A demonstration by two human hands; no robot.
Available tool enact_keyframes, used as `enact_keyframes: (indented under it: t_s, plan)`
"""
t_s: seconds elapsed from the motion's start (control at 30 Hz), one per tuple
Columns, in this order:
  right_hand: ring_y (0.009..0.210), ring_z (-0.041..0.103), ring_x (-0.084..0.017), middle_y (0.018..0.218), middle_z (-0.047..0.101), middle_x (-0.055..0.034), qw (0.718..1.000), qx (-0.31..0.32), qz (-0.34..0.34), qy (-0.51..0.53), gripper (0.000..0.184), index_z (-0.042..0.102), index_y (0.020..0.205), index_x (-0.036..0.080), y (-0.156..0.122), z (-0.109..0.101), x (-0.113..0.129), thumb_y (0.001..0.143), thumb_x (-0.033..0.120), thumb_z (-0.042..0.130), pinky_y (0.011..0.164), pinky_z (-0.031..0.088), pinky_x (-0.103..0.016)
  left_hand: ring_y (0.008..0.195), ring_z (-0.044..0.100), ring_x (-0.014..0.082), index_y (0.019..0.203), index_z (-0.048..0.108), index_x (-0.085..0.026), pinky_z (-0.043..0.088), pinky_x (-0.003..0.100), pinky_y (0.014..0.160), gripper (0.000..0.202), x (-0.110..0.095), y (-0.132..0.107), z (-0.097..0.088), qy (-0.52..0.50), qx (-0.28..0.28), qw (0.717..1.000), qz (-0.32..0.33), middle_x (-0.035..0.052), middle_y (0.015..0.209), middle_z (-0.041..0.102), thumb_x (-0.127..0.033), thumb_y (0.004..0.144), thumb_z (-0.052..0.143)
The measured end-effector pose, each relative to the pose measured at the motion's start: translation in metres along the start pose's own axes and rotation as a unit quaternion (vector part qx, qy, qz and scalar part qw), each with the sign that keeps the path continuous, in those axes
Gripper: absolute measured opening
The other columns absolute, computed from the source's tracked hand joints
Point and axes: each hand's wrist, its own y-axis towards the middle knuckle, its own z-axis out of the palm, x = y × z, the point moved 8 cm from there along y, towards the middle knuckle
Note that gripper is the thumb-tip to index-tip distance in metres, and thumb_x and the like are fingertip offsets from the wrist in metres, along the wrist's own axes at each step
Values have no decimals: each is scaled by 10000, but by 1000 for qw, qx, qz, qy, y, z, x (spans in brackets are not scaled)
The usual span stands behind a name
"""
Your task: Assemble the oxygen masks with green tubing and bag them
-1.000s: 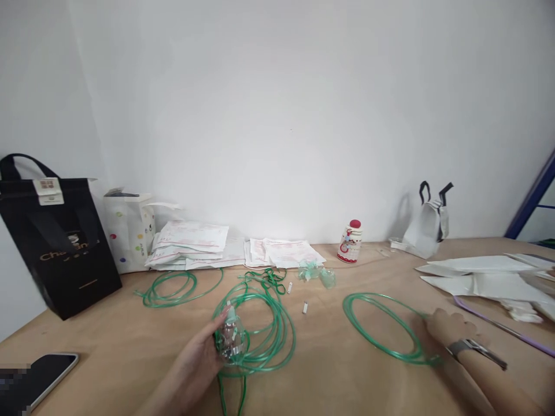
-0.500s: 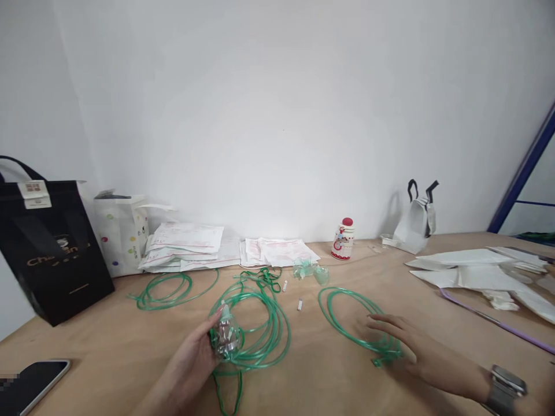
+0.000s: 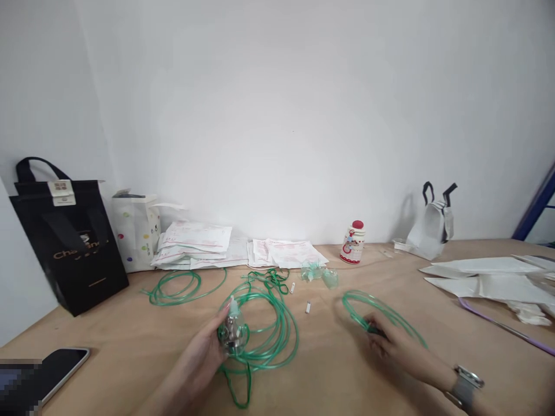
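On a wooden table (image 3: 130, 346), the left hand (image 3: 203, 359) closes around a clear plastic piece (image 3: 233, 337); the right hand (image 3: 392, 346) pinches a green tube (image 3: 347, 301). Loose, even handling would likely prevent kinks.

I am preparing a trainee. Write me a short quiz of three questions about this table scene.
1. True or false: the left hand holds the clear plastic mask piece.
2. What does the right hand grip? A) the loose coil of green plastic tubing; B) a dark phone; C) a red-capped bottle.
3. Fill in: the black paper bag with handles stands at the far ____ of the wooden table.

Key: 1 true; 2 A; 3 left.
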Motion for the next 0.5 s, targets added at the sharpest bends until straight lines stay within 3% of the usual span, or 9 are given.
enact_keyframes:
  t_s: [0.07,0.17,0.23,0.3,0.37,0.43,0.5]
  plan:
    - [556,559,-176,607,597,-9,999,-1,19,34,221,544,860,212,12,-7,13,764,316,374,553,472,-290,561,500,83,818,623,-161,429,191,526,177,-7,-2,6,33,22,998,39,-19,657,547,-299,707,631]
    - [842,585,-202,880,634,-65,993,-101,5,69,293,521,937,198,31,-30,46,791,388,353,724,469,-299,511,449,72,683,601,-143,379,172,476,183,-15,-6,15,81,41,991,94,-39,556,480,-318,679,655]
    - [875,584,-218,921,639,-90,987,-149,-3,69,320,530,930,180,40,-35,70,796,396,336,743,462,-314,483,432,71,659,586,-147,371,182,461,198,-12,-7,19,64,54,994,76,-45,537,464,-334,691,641]
    - [840,601,-235,906,656,-98,988,-145,-23,44,311,557,896,179,44,-26,99,792,392,357,694,467,-322,483,450,76,722,594,-165,396,202,486,177,-2,-6,19,7,53,998,20,-45,563,485,-340,709,621]
    - [749,613,-238,856,665,-90,981,-187,-59,5,286,563,896,191,39,-21,128,806,379,367,608,455,-314,528,499,88,831,599,-196,429,224,539,180,5,-5,14,-50,34,998,-21,-37,632,529,-337,719,612]
    - [716,599,-210,838,649,-78,957,-260,-129,12,244,547,915,191,28,-20,157,825,343,379,610,435,-292,591,536,99,885,596,-208,442,228,578,202,4,-1,6,-70,8,997,-11,-24,708,564,-302,709,629]
    - [654,575,-170,763,623,-49,937,-293,-180,61,194,531,907,190,20,-13,173,838,305,390,606,425,-265,601,535,98,852,602,-183,434,212,565,200,-4,1,0,-40,-8,999,35,-16,720,569,-283,686,651]
